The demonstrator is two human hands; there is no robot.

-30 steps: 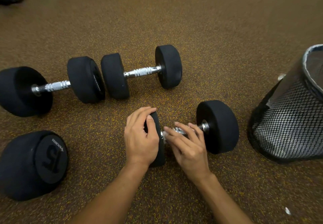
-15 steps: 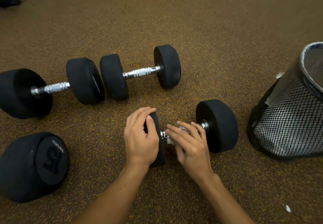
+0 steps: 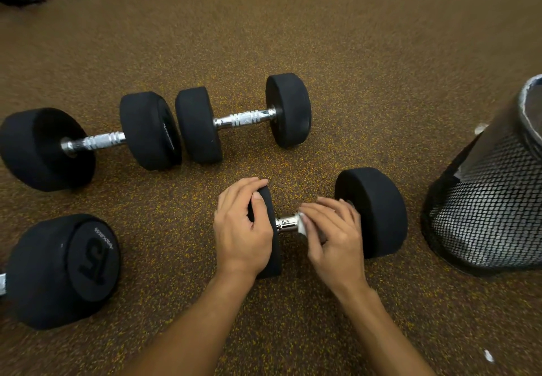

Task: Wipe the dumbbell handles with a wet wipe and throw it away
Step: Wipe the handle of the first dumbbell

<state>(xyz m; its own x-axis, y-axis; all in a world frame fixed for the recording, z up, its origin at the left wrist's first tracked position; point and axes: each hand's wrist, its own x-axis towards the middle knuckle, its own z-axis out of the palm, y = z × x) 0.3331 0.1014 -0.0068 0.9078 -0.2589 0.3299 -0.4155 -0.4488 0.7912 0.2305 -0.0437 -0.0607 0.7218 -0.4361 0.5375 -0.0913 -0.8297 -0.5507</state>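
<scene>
A black dumbbell (image 3: pixel 372 211) with a chrome handle (image 3: pixel 286 223) lies on the floor in front of me. My left hand (image 3: pixel 242 229) grips its left weight head, fingers curled over the top edge. My right hand (image 3: pixel 334 234) is wrapped over the right part of the handle, holding a white wet wipe (image 3: pixel 302 224) against the chrome; only a corner of the wipe shows. A black mesh waste bin (image 3: pixel 484 208) stands at the right, close to the dumbbell's right head.
Two more dumbbells lie side by side farther back, one in the middle (image 3: pixel 243 118) and one at the left (image 3: pixel 85 143). A larger dumbbell marked 15 (image 3: pixel 63 270) lies at the near left. The floor is brown speckled rubber. A white scrap (image 3: pixel 488 355) lies at the lower right.
My right hand has slid to the right along the handle with the wipe, uncovering the chrome beside the left head. My left hand has kept its grip on the weight head.
</scene>
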